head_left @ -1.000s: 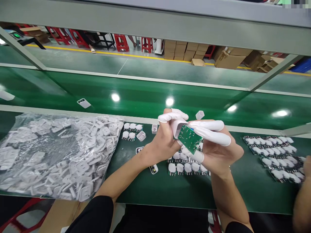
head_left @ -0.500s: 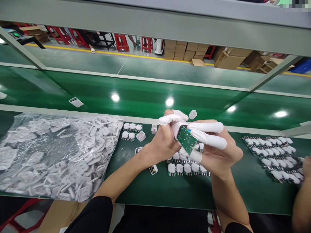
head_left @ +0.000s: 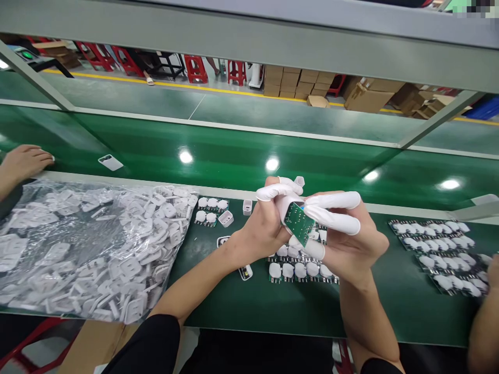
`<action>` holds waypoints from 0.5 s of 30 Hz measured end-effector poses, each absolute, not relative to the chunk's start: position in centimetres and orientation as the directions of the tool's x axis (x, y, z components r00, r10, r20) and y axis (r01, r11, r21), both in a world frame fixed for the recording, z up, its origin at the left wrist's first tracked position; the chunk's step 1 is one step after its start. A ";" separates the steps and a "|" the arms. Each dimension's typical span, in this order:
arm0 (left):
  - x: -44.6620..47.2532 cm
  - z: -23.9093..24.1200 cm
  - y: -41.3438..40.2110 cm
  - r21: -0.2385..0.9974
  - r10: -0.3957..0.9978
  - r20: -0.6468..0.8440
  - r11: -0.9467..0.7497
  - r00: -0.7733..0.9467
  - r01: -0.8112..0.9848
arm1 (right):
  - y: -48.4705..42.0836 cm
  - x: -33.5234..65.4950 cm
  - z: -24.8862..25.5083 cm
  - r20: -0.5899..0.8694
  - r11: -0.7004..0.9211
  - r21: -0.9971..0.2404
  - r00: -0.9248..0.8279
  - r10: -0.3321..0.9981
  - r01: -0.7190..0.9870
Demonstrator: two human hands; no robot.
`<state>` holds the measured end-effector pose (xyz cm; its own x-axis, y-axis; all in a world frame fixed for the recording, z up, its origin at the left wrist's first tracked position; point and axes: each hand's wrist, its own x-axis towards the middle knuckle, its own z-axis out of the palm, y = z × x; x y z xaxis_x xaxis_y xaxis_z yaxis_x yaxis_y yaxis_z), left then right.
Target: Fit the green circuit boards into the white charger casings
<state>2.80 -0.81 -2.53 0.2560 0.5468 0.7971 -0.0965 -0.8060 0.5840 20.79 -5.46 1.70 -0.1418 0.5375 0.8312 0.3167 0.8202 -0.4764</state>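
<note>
My left hand (head_left: pixel 267 223), with white finger cots on some fingers, is closed around a white plastic housing (head_left: pixel 285 206). A green circuit board (head_left: pixel 299 224) sticks out of the housing's open end, its soldered side facing me. My right hand (head_left: pixel 343 228), also in white finger cots, pinches this board by its edge, and a bit of blue shows at the fingertips. How deep the board sits in the housing is hidden. Below the hands lie rows of circuit boards with white round parts (head_left: pixel 300 270), partly covered by my right hand.
At left, a clear plastic bag (head_left: pixel 93 249) holds many white plastic pieces. Small white housings (head_left: pixel 225 218) and a few boards (head_left: pixel 210 210) lie left of my hands. More board rows (head_left: pixel 440 241) lie at right beside another person's arm (head_left: pixel 485 322). Beyond runs a green belt (head_left: pixel 234 150).
The board and both hands have barely shifted. On the green belt the white pieces have slid left. Another person's hand has come into view at the left edge.
</note>
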 end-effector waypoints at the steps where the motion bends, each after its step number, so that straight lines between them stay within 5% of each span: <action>1: 2.9 -2.5 -0.8 0.580 0.544 0.801 -0.809 0.251 -0.097 | -5.5 20.8 1.7 0.827 0.816 -0.486 -0.137 0.545 0.311; 11: 3.4 -2.7 -1.0 0.542 0.520 0.828 -0.838 0.210 -0.061 | -4.6 20.4 1.5 0.759 0.750 -0.544 -0.160 0.631 0.376; 15: 2.6 -1.8 -1.4 0.758 0.708 0.648 -0.637 0.280 -0.140 | -4.5 21.5 2.1 0.752 0.759 -0.508 -0.219 0.621 0.407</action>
